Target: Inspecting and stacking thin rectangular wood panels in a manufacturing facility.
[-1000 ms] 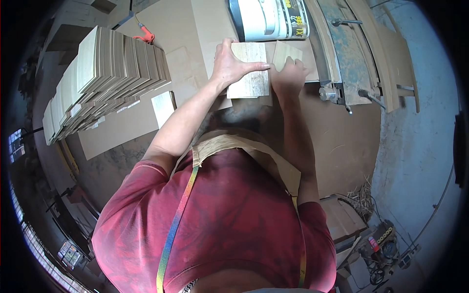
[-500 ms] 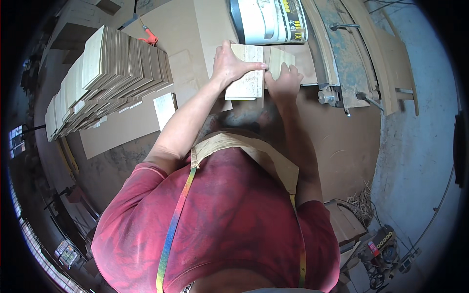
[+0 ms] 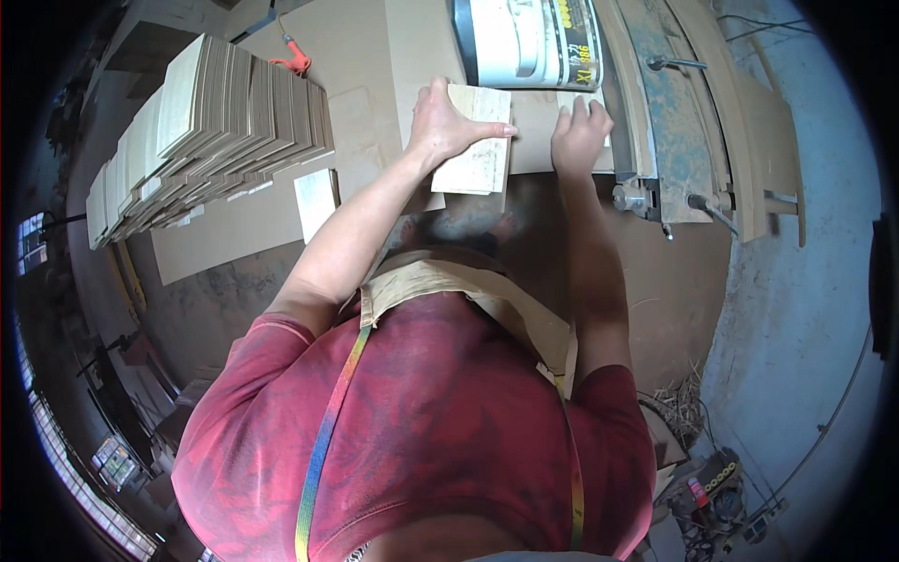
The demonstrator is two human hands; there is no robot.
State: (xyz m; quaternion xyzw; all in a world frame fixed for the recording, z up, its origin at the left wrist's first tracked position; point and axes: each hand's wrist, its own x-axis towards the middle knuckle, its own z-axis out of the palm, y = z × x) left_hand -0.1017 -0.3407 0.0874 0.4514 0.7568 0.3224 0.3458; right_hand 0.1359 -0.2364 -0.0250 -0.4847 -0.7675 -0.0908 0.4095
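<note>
A short stack of pale wooden boards (image 3: 482, 155) lies at the near edge of the cardboard-covered bench. My left hand (image 3: 448, 122) is closed around it, with the thumb stretched across the top face and the fingers at its left side. To the right, my right hand (image 3: 581, 139) has its fingers bent over another pale wooden board (image 3: 567, 96). That board is mostly hidden under the hand; only its far edge and a strip on the right show. Just beyond both hands stands a large white and black bucket (image 3: 529, 42).
Tall leaning stacks of thin boards (image 3: 225, 103) fill the left, with a single pale board (image 3: 316, 201) lower down. A red air blow gun (image 3: 297, 58) lies behind them. At the right is a machine with a worn blue-grey metal table (image 3: 670, 122) and clamp handles (image 3: 679, 63).
My right hand has moved to the right with its board, away from the stack. My left hand still grips the stack. The head view has shifted slightly.
</note>
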